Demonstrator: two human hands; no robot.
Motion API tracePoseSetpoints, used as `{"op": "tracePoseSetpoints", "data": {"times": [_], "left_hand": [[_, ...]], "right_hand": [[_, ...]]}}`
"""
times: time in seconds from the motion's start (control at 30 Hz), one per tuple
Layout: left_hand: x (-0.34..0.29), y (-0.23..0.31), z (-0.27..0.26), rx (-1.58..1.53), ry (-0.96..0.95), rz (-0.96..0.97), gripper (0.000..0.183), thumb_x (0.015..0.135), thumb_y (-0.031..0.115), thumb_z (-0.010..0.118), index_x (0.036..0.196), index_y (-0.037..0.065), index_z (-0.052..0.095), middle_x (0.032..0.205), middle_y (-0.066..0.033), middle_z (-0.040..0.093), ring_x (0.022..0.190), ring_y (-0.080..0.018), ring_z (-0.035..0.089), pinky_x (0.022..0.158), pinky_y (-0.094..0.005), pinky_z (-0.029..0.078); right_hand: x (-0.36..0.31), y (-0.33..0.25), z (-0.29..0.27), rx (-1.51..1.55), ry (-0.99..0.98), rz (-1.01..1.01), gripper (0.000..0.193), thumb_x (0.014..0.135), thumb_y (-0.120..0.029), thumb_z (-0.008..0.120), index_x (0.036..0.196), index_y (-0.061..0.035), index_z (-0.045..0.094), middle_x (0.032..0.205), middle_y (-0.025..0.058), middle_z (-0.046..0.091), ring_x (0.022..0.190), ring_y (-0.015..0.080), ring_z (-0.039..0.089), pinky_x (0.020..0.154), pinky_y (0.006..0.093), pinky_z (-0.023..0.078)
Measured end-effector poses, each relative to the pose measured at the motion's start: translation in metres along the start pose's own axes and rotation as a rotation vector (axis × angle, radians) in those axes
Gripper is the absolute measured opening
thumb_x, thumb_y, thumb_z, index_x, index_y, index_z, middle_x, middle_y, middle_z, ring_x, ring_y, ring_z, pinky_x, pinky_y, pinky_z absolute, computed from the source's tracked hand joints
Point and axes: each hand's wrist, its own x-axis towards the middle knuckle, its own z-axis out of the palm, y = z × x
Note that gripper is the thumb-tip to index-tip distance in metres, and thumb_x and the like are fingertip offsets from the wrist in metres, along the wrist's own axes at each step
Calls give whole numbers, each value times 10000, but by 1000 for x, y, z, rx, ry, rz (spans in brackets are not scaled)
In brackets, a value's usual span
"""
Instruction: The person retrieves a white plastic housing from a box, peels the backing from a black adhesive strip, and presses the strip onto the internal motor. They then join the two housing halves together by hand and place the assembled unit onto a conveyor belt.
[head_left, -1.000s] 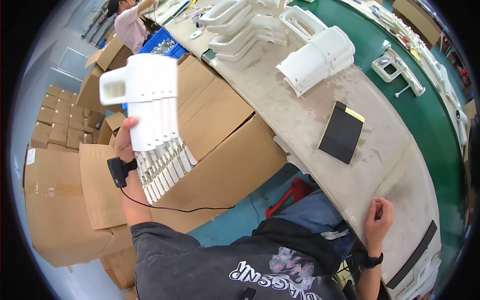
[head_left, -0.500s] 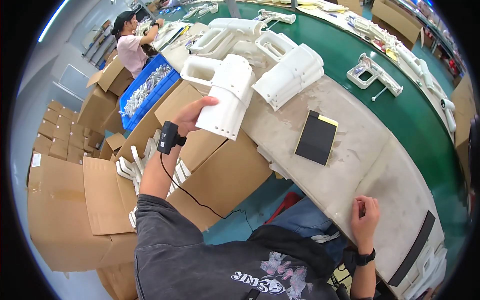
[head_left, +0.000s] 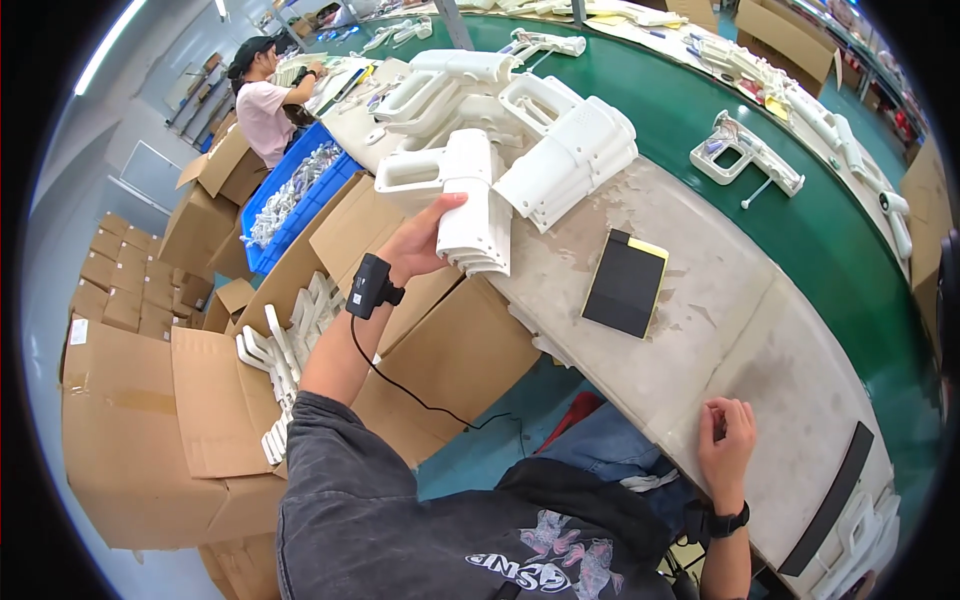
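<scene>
My left hand (head_left: 420, 243) grips a white plastic toy-gun shell (head_left: 468, 190) by its lower end, thumb on its face. Several layered edges show at the bottom, so it seems to be a nested stack. It is at the left edge of the table, against a pile of similar white shells (head_left: 455, 65). Another stack of white shells (head_left: 575, 160) lies just right of it. My right hand (head_left: 727, 445) rests on the near table edge with its fingers curled in, and nothing shows in it.
A black pad with a yellow edge (head_left: 625, 285) lies on the worn table (head_left: 720, 290). Beyond runs a green conveyor (head_left: 680, 130) carrying a white gun-shaped part (head_left: 745, 160). At left stand an open carton (head_left: 215, 400) of white parts and a blue crate (head_left: 300, 200). A co-worker (head_left: 265, 110) works farther back.
My left hand has moved slightly right with the white shell, which now stands straighter and closer against the pile. My right hand stays on the table edge.
</scene>
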Motion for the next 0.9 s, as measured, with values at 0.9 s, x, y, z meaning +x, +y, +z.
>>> {"op": "tracePoseSetpoints", "data": {"times": [0.9], "left_hand": [[-83, -113, 171, 477, 145, 441, 213, 1011, 139, 627, 1194, 31, 641, 991, -21, 650, 885, -91, 607, 814, -246, 501]], "right_hand": [[188, 57, -63, -112, -72, -2, 168, 901, -141, 686, 1013, -16, 674, 1032, 139, 663, 999, 305, 625, 879, 405, 505]]}}
